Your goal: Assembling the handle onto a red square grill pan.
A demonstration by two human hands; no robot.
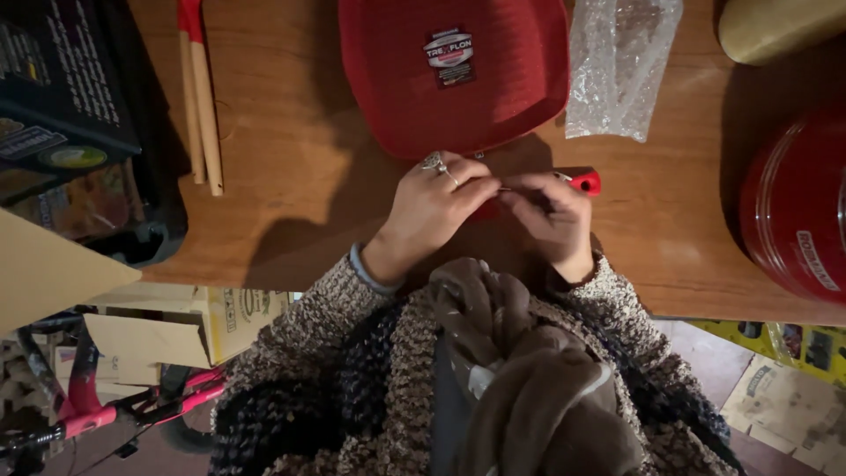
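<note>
Head view, looking down on a wooden bench [291, 176]. Landmark: red square pan [454, 75], lying at the far middle of the bench, a label stuck on its surface

Left hand [432, 211] sits just below the pan's near edge, ring on one finger, fingers curled in; its grip is pressed together on a thin metal piece [504, 188] that runs toward the right hand. What the piece is, too small to tell

Right hand [555, 216] is just right of the left hand, also below the pan's near edge; fingertips bunched, grip pinching the same thin piece. A red handle [584, 182] shows above this hand, just beside the pan's near right corner; whether the hand touches it cannot be told

Left of the pan: two wooden utensils with red tips [201, 97], side by side, well apart from the hands. Further left, a dark printed box [62, 88] at the bench edge

Right of the pan: clear bubble-wrap bag [617, 66], just beside it. Further right, a red glossy pot [793, 207], partly out of frame

Both sleeves are speckled knit; a brown scarf [511, 370] hangs below the hands
</note>
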